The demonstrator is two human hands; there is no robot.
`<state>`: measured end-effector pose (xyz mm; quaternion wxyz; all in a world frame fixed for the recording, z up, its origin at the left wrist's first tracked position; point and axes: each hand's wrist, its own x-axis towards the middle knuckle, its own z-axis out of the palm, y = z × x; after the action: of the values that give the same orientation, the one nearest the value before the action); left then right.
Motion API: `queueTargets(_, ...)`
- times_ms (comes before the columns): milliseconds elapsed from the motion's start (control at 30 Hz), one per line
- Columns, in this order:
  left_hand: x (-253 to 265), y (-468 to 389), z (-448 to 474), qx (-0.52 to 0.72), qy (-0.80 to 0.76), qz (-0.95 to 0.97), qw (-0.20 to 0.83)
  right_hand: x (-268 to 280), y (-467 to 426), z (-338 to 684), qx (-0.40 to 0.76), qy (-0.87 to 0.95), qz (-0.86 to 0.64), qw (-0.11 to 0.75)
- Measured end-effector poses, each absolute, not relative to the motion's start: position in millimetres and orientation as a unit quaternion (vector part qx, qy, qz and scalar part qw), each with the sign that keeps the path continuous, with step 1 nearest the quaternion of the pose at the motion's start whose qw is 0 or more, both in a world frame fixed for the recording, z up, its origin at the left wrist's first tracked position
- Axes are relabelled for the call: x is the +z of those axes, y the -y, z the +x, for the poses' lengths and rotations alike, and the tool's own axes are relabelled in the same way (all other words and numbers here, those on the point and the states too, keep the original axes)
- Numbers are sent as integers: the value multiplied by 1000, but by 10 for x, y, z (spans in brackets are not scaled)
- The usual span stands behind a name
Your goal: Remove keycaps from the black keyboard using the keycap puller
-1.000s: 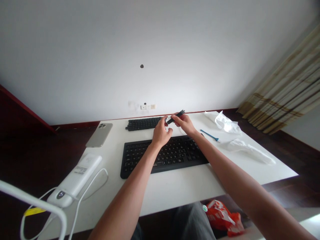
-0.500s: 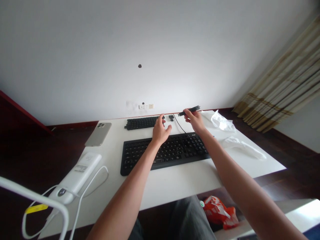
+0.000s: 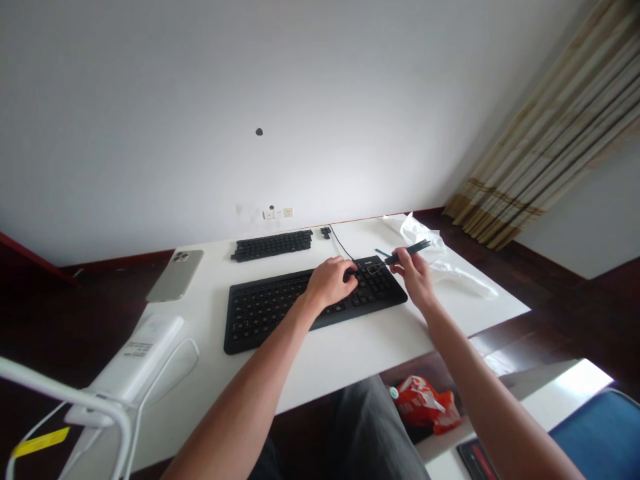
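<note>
A black keyboard lies across the white desk, many of its key positions looking bare with small pale centres. Over its right half, my left hand is bent, fingers curled close to the keys around a small dark spot I cannot make out. My right hand pinches a slim black keycap puller, its thin wire end pointing down over the keyboard's upper right. Behind the keyboard, black keycaps stand packed in rows, and a small group of loose keycaps sits to their right.
A phone and a white power strip with white cables lie on the left. Crumpled clear plastic and a thin blue stick are at right. A red bag sits below the desk edge.
Both hands have come down and nearer, from above the desk's back to the keyboard. The left fingers have curled in. The puller's wire end has moved over the keys; the view has shifted right.
</note>
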<state>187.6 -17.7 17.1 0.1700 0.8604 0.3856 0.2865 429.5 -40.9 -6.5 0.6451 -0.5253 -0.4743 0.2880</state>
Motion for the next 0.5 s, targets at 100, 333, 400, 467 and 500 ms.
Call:
queueTargets(100,157,208,1912,269,-387,869,152,-74,384,4259,288,498,-534,620)
queueTargets(333,151,212,1940,275,-390,866,151,-64,403,4206,269,542,-553,573)
queueTargets(400,157,203,1941,272,-394,862,167,-55,406,4202,268,545,-553,570)
queueTargets(467,165,192,1937,266,-400,857,185,-54,406,4205,268,553,-553,563)
queueTargets(500,170,187,1934,264,-403,855,193,-55,406,4209,265,560,-554,556)
